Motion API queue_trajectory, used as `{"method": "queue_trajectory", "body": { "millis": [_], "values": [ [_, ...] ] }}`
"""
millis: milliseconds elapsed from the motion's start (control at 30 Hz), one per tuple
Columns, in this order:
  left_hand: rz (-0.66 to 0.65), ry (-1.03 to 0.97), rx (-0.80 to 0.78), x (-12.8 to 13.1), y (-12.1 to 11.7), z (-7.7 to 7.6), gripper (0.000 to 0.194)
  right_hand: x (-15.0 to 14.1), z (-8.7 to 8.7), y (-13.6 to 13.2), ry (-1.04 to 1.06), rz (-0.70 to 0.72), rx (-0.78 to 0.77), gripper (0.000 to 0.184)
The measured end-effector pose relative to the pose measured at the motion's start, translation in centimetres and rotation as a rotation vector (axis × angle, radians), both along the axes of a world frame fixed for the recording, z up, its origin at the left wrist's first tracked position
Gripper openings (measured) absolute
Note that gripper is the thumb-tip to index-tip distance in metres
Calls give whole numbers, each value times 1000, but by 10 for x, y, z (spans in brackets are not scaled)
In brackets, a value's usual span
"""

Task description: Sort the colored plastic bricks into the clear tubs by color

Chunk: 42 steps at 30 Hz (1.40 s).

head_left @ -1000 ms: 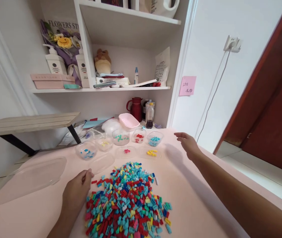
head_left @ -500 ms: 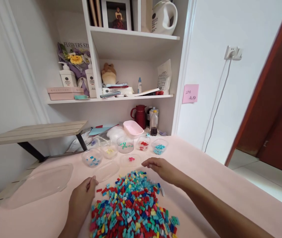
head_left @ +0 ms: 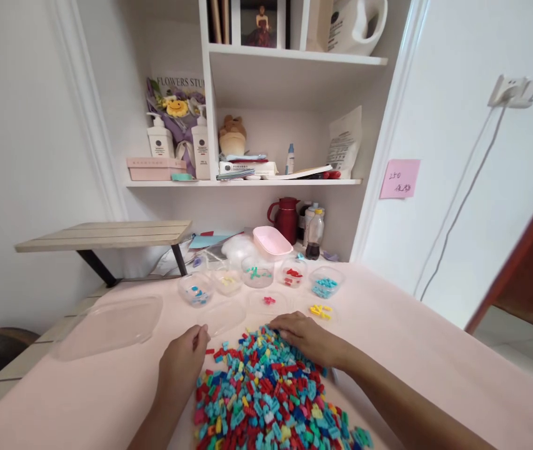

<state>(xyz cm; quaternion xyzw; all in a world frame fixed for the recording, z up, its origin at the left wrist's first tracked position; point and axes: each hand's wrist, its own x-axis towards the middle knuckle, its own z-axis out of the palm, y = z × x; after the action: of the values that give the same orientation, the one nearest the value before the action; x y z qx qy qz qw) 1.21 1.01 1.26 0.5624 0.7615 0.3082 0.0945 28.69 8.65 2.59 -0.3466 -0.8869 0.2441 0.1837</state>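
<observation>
Bricks point(head_left: 266, 390) lie heaped between the left hand point(head_left: 182, 355), half-curled, any hold unclear, and the right hand point(head_left: 309, 337), loosely bent over their far edge, grip hidden; likely for easy reach. Clear tubs point(head_left: 257, 283) beyond both hands seem to keep colours apart.

From close above and behind my left hand point(head_left: 182, 357) and right hand point(head_left: 310, 339), 1 head camera faces forward and down.

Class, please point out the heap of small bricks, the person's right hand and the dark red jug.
Heap of small bricks point(head_left: 266, 394), head view: middle of the heap.
Right hand point(head_left: 310, 339), head view: back of the hand.
Dark red jug point(head_left: 287, 221), head view: its body.
</observation>
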Motion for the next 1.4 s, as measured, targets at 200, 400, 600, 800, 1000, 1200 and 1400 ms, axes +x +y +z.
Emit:
{"method": "queue_trajectory", "body": {
  "millis": [200,400,600,800,1000,1200,1400],
  "values": [
    [-1,32,-1,3,-2,1,35,10,19,-28,217,73,-423,40],
    [9,31,-31,3,1,1,36,17,38,-46,442,196,-716,38],
    [6,-42,-45,-3,5,-2,43,49,33,-20,465,-232,-339,27],
    [12,-169,19,-9,8,-5,46,69,23,-4,1,-331,-158,15],
    [19,-164,14,-5,8,0,45,57,13,-10,-173,-221,38,24],
    [11,-198,21,-7,6,-3,46,49,8,-9,-194,-193,71,20],
    [13,-193,27,-6,7,-1,47,52,8,-5,25,-194,-76,13]
  ]
}}
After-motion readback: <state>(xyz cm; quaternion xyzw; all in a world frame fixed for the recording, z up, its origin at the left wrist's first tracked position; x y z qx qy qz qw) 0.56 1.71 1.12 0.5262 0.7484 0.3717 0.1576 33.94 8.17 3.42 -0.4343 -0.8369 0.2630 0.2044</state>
